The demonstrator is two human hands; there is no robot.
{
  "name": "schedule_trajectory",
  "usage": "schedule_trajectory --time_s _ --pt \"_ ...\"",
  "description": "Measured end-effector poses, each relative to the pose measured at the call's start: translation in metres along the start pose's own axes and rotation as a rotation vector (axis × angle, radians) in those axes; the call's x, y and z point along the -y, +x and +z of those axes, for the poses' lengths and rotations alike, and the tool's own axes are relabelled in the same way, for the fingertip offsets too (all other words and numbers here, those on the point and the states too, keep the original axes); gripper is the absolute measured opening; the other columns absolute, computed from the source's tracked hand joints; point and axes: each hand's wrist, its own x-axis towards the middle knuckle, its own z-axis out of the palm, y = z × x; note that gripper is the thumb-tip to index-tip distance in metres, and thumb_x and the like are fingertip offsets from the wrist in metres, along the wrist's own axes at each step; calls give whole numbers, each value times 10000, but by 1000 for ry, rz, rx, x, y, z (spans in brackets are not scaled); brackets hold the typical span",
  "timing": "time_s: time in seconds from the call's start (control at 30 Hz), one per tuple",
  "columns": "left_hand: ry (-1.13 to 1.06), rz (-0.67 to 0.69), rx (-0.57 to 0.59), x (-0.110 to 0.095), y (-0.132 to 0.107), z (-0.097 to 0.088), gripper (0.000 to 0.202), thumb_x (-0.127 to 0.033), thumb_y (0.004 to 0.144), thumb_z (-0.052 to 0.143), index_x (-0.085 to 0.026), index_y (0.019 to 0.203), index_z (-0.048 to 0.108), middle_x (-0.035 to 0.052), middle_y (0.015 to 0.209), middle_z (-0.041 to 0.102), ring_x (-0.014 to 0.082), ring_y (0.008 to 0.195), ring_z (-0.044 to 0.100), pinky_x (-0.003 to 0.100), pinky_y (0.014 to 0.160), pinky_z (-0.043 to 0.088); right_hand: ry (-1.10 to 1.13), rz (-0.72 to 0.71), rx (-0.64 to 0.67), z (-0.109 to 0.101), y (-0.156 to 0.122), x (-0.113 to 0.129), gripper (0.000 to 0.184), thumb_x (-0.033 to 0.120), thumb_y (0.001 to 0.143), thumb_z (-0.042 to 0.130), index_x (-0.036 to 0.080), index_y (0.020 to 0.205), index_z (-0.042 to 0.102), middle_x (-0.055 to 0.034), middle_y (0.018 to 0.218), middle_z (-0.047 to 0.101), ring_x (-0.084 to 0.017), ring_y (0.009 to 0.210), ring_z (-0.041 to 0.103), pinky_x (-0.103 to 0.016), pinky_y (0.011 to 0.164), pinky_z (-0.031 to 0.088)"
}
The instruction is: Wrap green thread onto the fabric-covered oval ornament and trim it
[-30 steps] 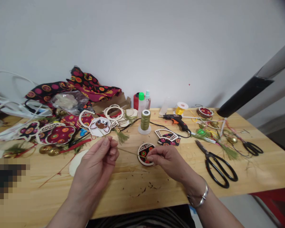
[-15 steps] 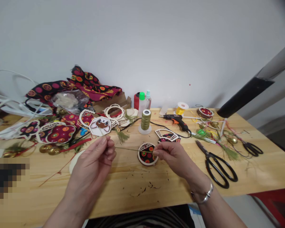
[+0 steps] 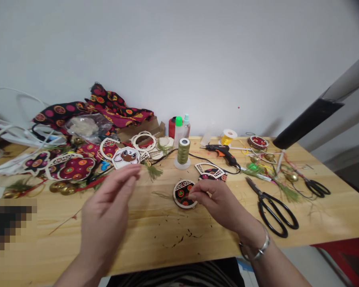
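My right hand (image 3: 214, 197) pinches an olive-green thread (image 3: 163, 194), whose loose loop trails leftward. Just under and beside those fingertips lies a round ornament (image 3: 182, 195), with a pale wooden rim around dark patterned fabric. To the left, my left hand (image 3: 110, 207) is raised over the table with its fingers stretched and nothing visible in them; slight motion blurs it. Beyond my hands stands a spool of olive-green thread (image 3: 184, 153). A fan-shaped wooden piece with patterned fabric (image 3: 212, 171) rests behind my right hand.
Large black-handled scissors (image 3: 272, 209) lie on the right, with smaller scissors (image 3: 317, 188) farther off. A glue gun (image 3: 223, 151) and a yellow spool (image 3: 228, 137) are behind. Ornaments, a sheep-face piece (image 3: 128, 156) and patterned cloth (image 3: 107, 103) crowd the left. Dark scraps (image 3: 179, 240) dot the front.
My left hand has let go of the thread, opened its fingers and moved slightly left. The thread, stretched between both hands before, now hangs slack from my right hand.
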Motion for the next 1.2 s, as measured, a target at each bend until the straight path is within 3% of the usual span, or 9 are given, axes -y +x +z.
schedule_trajectory --time_s 0.07,0.13,0.27,0.37,0.57,0.73,0.97,1.1,1.2 --pt "180 126 244 1 -9 9 195 -206 818 583 -239 954 719 31 1142 640 172 1135 505 223 997 326 -71 -43 35 2 -1 5 162 165 851 537 180 723 635 21 689 632 -94 656 538 -203 627 368" --pt "196 125 427 3 -16 18 249 -221 852 524 -250 1027 698 43 1228 601 191 1183 482 271 1014 332 -145 -84 61 4 -2 10 160 146 858 526 180 735 624 23 715 633 -94 685 540 -205 654 365" --pt "209 93 642 10 -23 27 335 -222 870 483 -291 1169 616 38 1318 541 199 1227 449 323 1025 338 -246 -137 96 5 -3 17 175 154 877 500 167 750 618 4 747 639 -103 692 535 -216 654 362" --pt "257 106 740 15 -25 25 421 -189 847 500 -291 1253 546 59 1342 519 224 1210 467 360 1011 357 -254 -144 125 4 -2 17 182 158 884 491 164 772 634 -10 766 650 -111 703 547 -222 656 367" --pt "351 160 752 18 -28 21 479 -127 799 529 -269 1257 543 68 1060 690 207 868 646 322 808 487 -275 -145 136 5 -1 16 191 140 871 502 160 727 626 -1 720 634 -106 667 527 -223 634 355" --pt "412 285 729 24 -29 23 488 -109 815 500 -272 1274 528 71 1133 674 213 974 637 298 829 479 -269 -143 136 5 -1 16 193 109 861 487 158 722 611 -2 723 628 -105 665 525 -222 628 352" --pt "459 445 686 34 -29 25 477 -95 827 479 -269 1268 530 75 1122 684 204 943 659 275 799 496 -218 -123 126 8 -1 16 176 107 865 488 167 748 606 4 738 634 -103 679 530 -214 637 356" --pt "456 443 642 31 -29 27 383 -123 834 476 -238 1176 604 84 1004 725 193 858 682 251 730 502 -227 -87 104 9 -1 13 185 146 872 498 170 728 611 11 714 633 -97 661 533 -210 620 352" --pt "450 365 604 26 -28 28 295 -153 823 506 -248 1047 673 58 866 745 183 739 684 242 660 496 -233 -70 80 7 -2 10 173 159 866 517 181 737 629 16 720 642 -99 675 548 -211 630 357"
